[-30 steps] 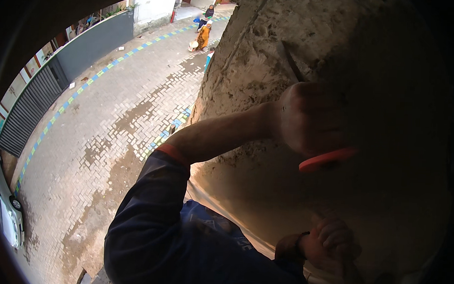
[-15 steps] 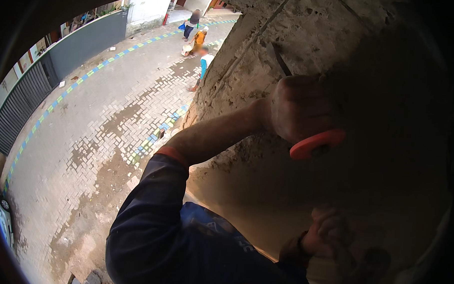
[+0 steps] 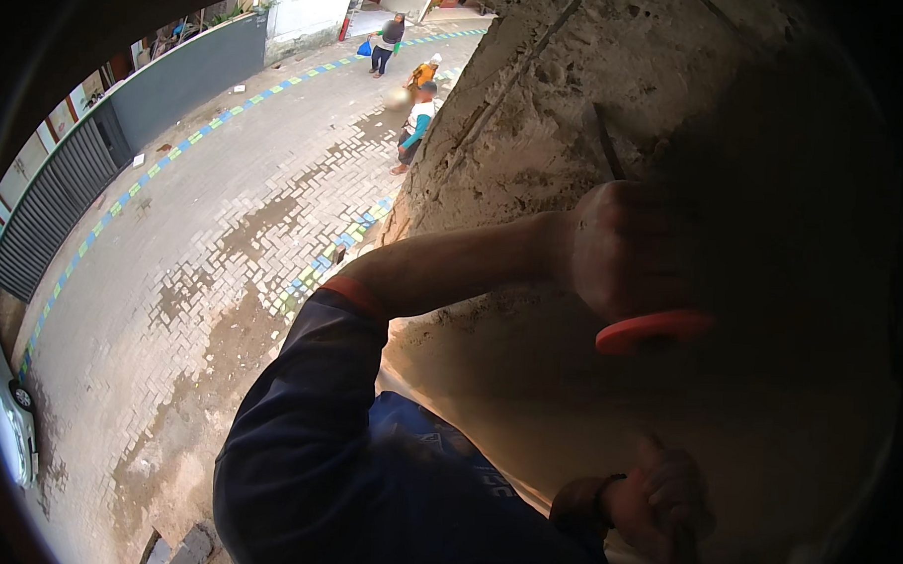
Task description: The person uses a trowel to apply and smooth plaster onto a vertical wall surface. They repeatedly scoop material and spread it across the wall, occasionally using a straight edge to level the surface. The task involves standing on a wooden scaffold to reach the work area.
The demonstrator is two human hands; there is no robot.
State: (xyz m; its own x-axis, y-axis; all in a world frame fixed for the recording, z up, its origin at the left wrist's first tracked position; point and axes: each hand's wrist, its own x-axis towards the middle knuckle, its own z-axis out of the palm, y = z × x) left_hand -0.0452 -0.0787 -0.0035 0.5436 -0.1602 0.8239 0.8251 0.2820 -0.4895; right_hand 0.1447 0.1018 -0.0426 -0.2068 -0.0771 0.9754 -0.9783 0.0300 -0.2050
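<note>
My left hand (image 3: 627, 250) is raised against the rough concrete wall (image 3: 536, 136), closed round a chisel. The chisel's dark blade (image 3: 607, 143) points up from the fist, its tip at the broken surface. Below the fist sits its orange hand guard (image 3: 654, 331). Lower down, in shadow, my right hand (image 3: 663, 496) is closed round the handle of what looks like a hammer. A short end of that handle (image 3: 650, 443) sticks up above the fist. The hammer's head is lost in the dark.
On the left runs a paved lane (image 3: 244, 235) with a blue and yellow painted edge. Several people (image 3: 417, 127) are out there, one carrying a blue bag (image 3: 365, 48). A grey gate (image 3: 62, 199) and a parked car (image 3: 10, 406) line the far side. Broken blocks (image 3: 188, 551) lie at lower left.
My left hand and the chisel have shifted right and slightly down along the wall. My right hand has dropped a little, with the hammer. The whole view has swung slightly; people in the lane have moved.
</note>
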